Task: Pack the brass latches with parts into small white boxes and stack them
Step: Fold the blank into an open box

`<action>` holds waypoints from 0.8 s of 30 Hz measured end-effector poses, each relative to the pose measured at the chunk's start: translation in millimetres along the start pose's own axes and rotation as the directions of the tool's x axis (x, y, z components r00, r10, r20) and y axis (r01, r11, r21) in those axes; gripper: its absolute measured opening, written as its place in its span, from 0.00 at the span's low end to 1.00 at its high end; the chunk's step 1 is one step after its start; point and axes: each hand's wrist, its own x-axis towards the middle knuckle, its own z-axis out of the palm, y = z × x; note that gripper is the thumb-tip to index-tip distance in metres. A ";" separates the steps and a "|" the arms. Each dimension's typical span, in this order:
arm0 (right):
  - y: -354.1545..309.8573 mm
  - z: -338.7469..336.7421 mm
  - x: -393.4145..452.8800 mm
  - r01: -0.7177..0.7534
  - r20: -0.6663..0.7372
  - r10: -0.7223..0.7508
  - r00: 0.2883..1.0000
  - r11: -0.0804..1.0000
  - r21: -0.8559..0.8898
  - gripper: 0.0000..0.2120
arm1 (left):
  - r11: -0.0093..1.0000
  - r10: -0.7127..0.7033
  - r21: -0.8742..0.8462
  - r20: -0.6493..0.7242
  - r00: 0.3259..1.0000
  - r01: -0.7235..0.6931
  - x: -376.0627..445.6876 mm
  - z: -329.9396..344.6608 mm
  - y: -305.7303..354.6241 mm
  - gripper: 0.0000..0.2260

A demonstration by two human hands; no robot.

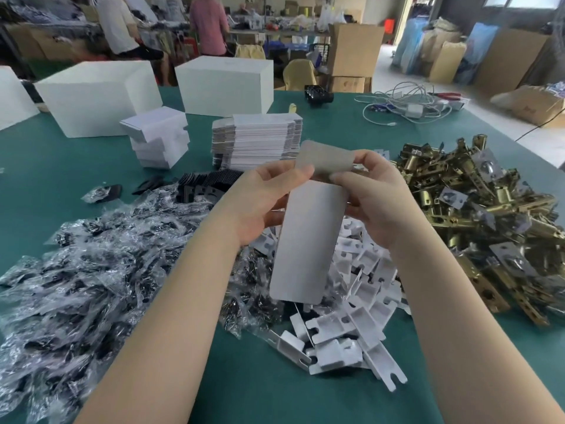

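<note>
Both hands are holding a small flat white cardboard box blank point(308, 240) above the green worktop point(253, 390); left hand point(260, 203) fingers and right hand point(376, 203) fingers are pinching its top flap. The card is looking light, thin, easily creased, best gripped along fold edges. Heavy, rigid brass latches point(489, 215) are lying heaped right of the right fingers, unboxed.
</note>
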 end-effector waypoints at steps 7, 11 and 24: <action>-8.2 -12.3 -4.5 0.215 0.247 -0.194 0.949 0.975 -0.060 0.15 | 0.958 0.278 0.083 -0.025 0.960 -0.275 1.2 -1.9 1.7 0.04; -5.2 -10.3 -3.7 0.277 0.242 -0.241 0.940 0.953 -0.125 0.13 | 0.914 0.368 0.232 -0.128 0.921 -0.333 4.6 1.1 -2.7 0.08; 0.2 -8.4 -4.4 0.449 0.151 -0.426 0.892 0.877 -0.174 0.10 | 0.874 0.423 0.256 0.020 0.906 -0.414 4.2 -4.5 -3.7 0.07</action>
